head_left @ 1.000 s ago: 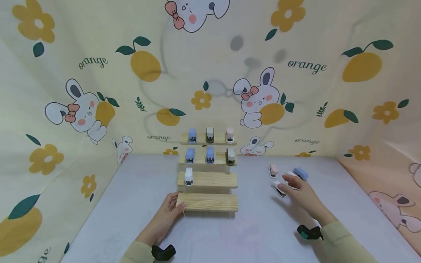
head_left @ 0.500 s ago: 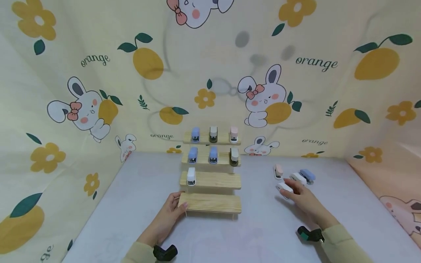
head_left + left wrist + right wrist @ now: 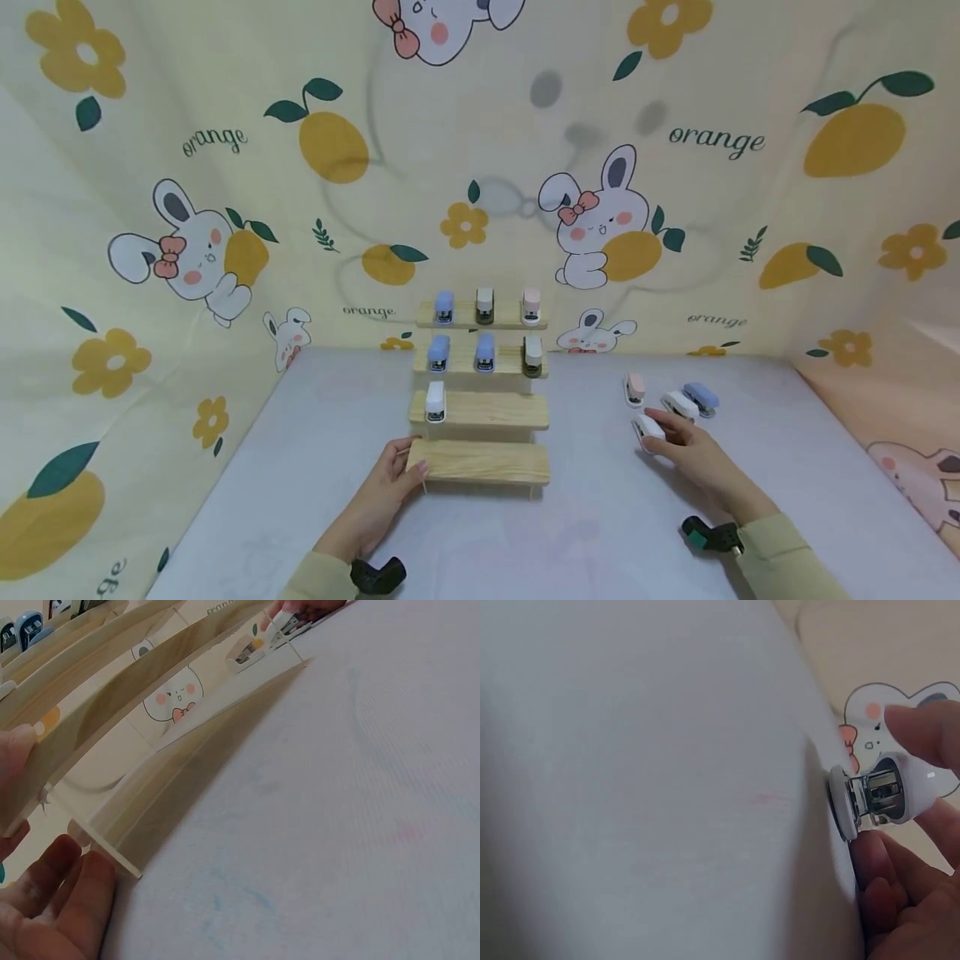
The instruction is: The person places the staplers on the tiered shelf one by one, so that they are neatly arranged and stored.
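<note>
My right hand [image 3: 697, 454] holds a small white stapler [image 3: 648, 432] low over the table on the right. In the right wrist view the thumb is above this white stapler [image 3: 911, 784] and the fingers are below it. My left hand [image 3: 382, 492] grips the left end of the lowest board of a tiered wooden rack [image 3: 480, 461]. The left wrist view shows the thumb on that board's edge and fingers [image 3: 86, 900] by its clear leg. A white stapler [image 3: 435, 402] stands on the second board from the bottom, at its left.
Several blue, pink and white-and-brown staplers fill the two upper boards, among them a blue stapler [image 3: 485, 352]. Past my right hand lie a pink stapler [image 3: 634, 389], another white stapler [image 3: 679, 406] and a blue stapler [image 3: 701, 397]. A printed cloth [image 3: 420, 167] hangs behind.
My right hand has closed its thumb and fingers on the white stapler, which has turned in its grasp. The left hand has stayed on the rack. The head view has shifted slightly.
</note>
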Demonstrator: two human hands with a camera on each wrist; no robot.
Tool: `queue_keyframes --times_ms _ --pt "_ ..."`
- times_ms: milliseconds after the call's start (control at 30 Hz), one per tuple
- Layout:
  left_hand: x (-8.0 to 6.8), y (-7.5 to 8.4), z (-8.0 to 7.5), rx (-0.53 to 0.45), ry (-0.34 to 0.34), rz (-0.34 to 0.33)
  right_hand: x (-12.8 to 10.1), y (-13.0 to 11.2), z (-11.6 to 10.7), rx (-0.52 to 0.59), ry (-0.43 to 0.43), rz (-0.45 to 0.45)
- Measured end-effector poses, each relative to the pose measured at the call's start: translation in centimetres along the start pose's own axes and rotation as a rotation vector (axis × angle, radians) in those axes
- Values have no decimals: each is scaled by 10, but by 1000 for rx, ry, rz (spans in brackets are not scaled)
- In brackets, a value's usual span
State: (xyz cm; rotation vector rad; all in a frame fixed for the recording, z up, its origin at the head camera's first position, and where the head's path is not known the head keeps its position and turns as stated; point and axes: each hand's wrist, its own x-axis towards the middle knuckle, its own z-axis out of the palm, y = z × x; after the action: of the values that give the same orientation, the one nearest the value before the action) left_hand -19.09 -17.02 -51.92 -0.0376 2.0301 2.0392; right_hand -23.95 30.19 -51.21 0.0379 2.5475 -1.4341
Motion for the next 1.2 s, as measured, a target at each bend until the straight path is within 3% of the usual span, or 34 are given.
queue_keyframes --times_ms 600,833,1067,1200 --pt "3 2 0 -8 -9 40 -2 2 -1 -44 53 -46" --pt "2 -3 -1 -27 1 24 -2 0 3 -44 62 -8" --pt "1 0 1 -7 6 41 -16 -27 10 -5 106 -47" --pt "-1 -1 0 7 14 39 -28 -54 21 27 117 -161"
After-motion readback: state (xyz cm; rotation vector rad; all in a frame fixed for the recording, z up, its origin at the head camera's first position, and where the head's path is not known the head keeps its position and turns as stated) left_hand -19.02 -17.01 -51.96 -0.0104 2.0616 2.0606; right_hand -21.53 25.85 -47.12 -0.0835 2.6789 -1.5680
